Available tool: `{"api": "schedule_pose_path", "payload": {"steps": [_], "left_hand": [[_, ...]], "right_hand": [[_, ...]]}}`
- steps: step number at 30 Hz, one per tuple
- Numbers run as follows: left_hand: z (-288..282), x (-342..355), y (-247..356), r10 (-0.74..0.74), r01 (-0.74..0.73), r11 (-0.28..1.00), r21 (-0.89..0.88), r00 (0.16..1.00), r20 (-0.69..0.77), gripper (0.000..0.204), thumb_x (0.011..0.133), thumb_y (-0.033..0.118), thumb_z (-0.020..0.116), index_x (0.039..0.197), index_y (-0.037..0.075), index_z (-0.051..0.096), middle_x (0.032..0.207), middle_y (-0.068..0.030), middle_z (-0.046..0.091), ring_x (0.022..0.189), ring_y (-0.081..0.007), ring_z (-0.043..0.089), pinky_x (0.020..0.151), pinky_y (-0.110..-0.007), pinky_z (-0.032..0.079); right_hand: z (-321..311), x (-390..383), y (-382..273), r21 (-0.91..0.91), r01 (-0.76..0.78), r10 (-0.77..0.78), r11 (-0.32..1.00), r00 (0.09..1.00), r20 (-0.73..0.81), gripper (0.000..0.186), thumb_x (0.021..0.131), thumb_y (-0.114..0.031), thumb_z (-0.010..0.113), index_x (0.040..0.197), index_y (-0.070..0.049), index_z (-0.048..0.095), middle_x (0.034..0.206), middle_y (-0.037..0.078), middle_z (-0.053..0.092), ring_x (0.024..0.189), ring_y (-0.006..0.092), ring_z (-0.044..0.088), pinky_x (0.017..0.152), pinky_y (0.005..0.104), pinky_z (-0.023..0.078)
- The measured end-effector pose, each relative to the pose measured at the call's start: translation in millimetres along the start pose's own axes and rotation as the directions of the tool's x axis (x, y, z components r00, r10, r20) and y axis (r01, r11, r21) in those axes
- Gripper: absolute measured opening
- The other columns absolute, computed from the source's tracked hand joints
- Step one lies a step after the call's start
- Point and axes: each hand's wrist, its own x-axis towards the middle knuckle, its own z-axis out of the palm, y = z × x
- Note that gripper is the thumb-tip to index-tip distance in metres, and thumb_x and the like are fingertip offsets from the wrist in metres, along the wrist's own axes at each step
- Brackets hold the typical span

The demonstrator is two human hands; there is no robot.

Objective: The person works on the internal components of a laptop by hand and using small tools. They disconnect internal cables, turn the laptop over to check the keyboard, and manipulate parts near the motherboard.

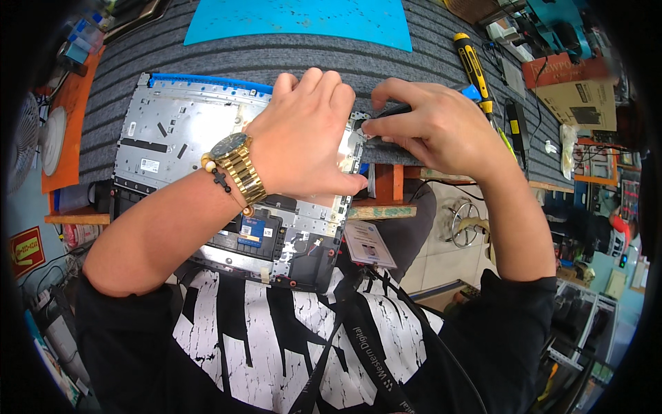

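Note:
A laptop's opened bottom case [186, 124], silver inside with black parts and a blue strip along its far edge, lies across the table's near edge and reaches toward my body. My left hand [307, 131] grips its right part, fingers curled toward the far edge and thumb stretched to the right side. Just beyond the case's far right corner, my right hand [434, 124] pinches a slim dark tool [394, 109]. A blue piece [471, 92] shows behind the knuckles and may be its other end. The tool's tip is hard to make out at the corner.
A blue mat [296, 24] lies at the back of the grey ribbed tabletop [386, 65]. A yellow-and-black screwdriver [471, 65] and a black bar-shaped part [516, 127] lie to the right. Cardboard boxes [579, 103] stand farther right. An ID badge [370, 243] hangs below the table edge.

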Motion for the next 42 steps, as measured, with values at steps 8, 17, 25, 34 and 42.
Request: {"api": "schedule_pose_path", "payload": {"steps": [8, 17, 25, 34, 42], "left_hand": [[2, -1, 0, 0.005, -0.004, 1.0, 0.021, 1.0, -0.03, 0.091, 0.069, 0.06, 0.1, 0.125, -0.003, 0.064, 0.121, -0.0152, 0.06, 0.119, -0.0354, 0.057, 0.102, -0.049, 0.042], [7, -2, -3, 0.018, -0.017, 1.0, 0.016, 0.997, -0.07, 0.087, 0.068, 0.059, 0.1, 0.12, -0.001, 0.063, 0.121, -0.015, 0.06, 0.117, -0.0353, 0.058, 0.102, -0.049, 0.043], [8, -2, -4, 0.023, -0.021, 1.0, 0.017, 0.996, -0.089, 0.087, 0.071, 0.062, 0.1, 0.12, 0.0, 0.063, 0.122, -0.0153, 0.061, 0.118, -0.0356, 0.058, 0.104, -0.05, 0.043], [6, -2, -4, 0.006, -0.004, 1.0, 0.029, 0.999, -0.041, 0.09, 0.072, 0.064, 0.099, 0.124, -0.002, 0.063, 0.125, -0.0157, 0.061, 0.121, -0.0362, 0.057, 0.105, -0.05, 0.043], [5, -1, -3, 0.008, -0.007, 1.0, 0.029, 0.999, -0.046, 0.092, 0.072, 0.065, 0.099, 0.125, -0.001, 0.064, 0.126, -0.0155, 0.062, 0.122, -0.0362, 0.058, 0.106, -0.05, 0.043]], "right_hand": [[-20, 22, -10, -0.232, 0.113, -0.083, 0.966, 0.987, 0.135, 0.014, 0.09, -0.016, 0.084, 0.103, -0.018, 0.089, 0.117, 0.004, 0.074, 0.101, 0.0319, 0.08, 0.085, 0.0501, 0.063], [-1, -4, -16, -0.076, -0.088, 0.092, 0.993, 0.995, 0.041, 0.027, 0.094, -0.008, 0.088, 0.119, -0.016, 0.091, 0.128, 0.006, 0.076, 0.105, 0.0338, 0.079, 0.087, 0.0484, 0.063], [33, -27, -13, 0.212, -0.195, 0.222, 0.957, 0.969, -0.108, 0.032, 0.1, -0.001, 0.085, 0.129, -0.014, 0.092, 0.126, 0.009, 0.075, 0.099, 0.0303, 0.08, 0.087, 0.0424, 0.066], [39, -24, -18, 0.097, -0.177, 0.193, 0.979, 0.961, -0.196, 0.023, 0.099, -0.009, 0.085, 0.12, -0.016, 0.093, 0.119, 0.007, 0.078, 0.095, 0.0327, 0.081, 0.083, 0.0466, 0.066], [29, -24, -13, 0.167, -0.204, 0.225, 0.965, 0.968, -0.115, 0.024, 0.1, -0.008, 0.083, 0.122, -0.013, 0.091, 0.118, 0.009, 0.079, 0.098, 0.035, 0.081, 0.086, 0.0475, 0.065]]}}
